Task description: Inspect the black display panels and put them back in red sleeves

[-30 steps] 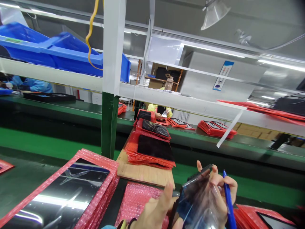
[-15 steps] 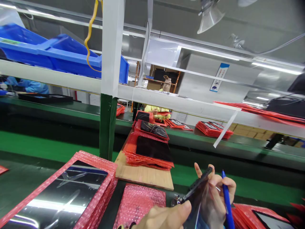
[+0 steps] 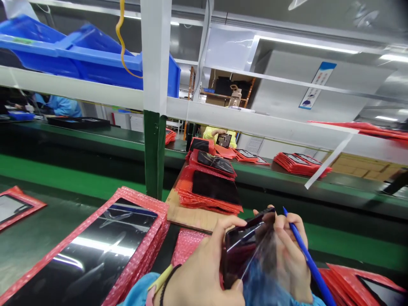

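A black glossy screen panel point(image 3: 234, 250) is tilted up near the lower middle of the view. Around its left edge my left hand point(image 3: 197, 267) is closed, with the thumb along the near side. Clear film point(image 3: 266, 259) stands away from the panel's face on the right, creased and see-through. My right hand point(image 3: 291, 250) pinches the film near the panel's upper right corner. That same hand also has a blue pen point(image 3: 309, 259) between its fingers, pointing up and left. Some fingertips behind the panel are hidden.
Left lies a stack of large black screens point(image 3: 105, 242) on pink bubble bags. Ahead, more screens in red bags point(image 3: 213, 191) rest on a wooden board point(image 3: 185, 219). Red-bagged panels point(image 3: 369, 280) lie lower right. A post point(image 3: 155, 148) and rail stand ahead; a person in yellow point(image 3: 210, 132) works beyond.
The panel has turned from nearly edge-on to show its glossy face. My left hand has come up around its edge. The view has swung left and down.
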`<move>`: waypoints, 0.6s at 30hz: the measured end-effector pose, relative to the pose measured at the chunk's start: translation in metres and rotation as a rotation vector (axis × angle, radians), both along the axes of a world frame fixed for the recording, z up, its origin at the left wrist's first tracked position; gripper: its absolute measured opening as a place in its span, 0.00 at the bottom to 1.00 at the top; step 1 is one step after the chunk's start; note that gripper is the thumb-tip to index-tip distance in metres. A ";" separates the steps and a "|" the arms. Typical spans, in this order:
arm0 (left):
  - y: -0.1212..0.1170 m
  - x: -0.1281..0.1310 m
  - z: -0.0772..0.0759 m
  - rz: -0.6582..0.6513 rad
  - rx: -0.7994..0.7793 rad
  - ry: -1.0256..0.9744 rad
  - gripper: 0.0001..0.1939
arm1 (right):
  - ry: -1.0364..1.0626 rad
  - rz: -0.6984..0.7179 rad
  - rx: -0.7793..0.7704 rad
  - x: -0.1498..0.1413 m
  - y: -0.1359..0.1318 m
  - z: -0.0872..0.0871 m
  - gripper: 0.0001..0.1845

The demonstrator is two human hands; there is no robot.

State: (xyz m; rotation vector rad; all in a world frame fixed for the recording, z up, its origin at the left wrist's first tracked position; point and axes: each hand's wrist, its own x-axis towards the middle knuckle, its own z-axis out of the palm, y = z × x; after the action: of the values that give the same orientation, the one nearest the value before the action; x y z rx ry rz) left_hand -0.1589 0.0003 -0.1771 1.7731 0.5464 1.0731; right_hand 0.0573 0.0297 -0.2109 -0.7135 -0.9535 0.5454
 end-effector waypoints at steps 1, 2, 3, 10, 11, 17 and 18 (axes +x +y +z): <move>0.001 0.000 0.004 -0.033 -0.008 -0.024 0.42 | 0.006 0.016 -0.036 -0.001 -0.001 0.002 0.16; 0.002 0.000 0.006 -0.061 -0.013 -0.055 0.42 | 0.013 0.034 -0.073 -0.003 -0.001 0.004 0.16; 0.003 0.000 0.007 -0.085 -0.022 -0.089 0.41 | 0.020 0.049 -0.108 -0.004 -0.002 0.006 0.16; 0.019 0.001 -0.001 -0.293 -0.265 -0.399 0.32 | 0.063 0.078 -0.243 -0.003 0.001 0.002 0.17; 0.022 0.002 -0.003 -0.312 -0.307 -0.442 0.32 | 0.074 0.077 -0.259 -0.001 0.003 -0.001 0.17; 0.034 0.009 -0.008 -0.245 -0.548 -0.642 0.18 | 0.212 0.082 -0.325 0.009 0.010 -0.007 0.22; 0.035 0.010 -0.008 -0.240 -0.568 -0.647 0.17 | 0.240 0.087 -0.320 0.009 0.011 -0.006 0.21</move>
State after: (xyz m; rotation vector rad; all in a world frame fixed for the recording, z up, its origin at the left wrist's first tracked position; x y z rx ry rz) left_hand -0.1489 0.0358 -0.1853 0.8995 0.1937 1.1059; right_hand 0.0667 0.0405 -0.2168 -0.8720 -0.6813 0.8524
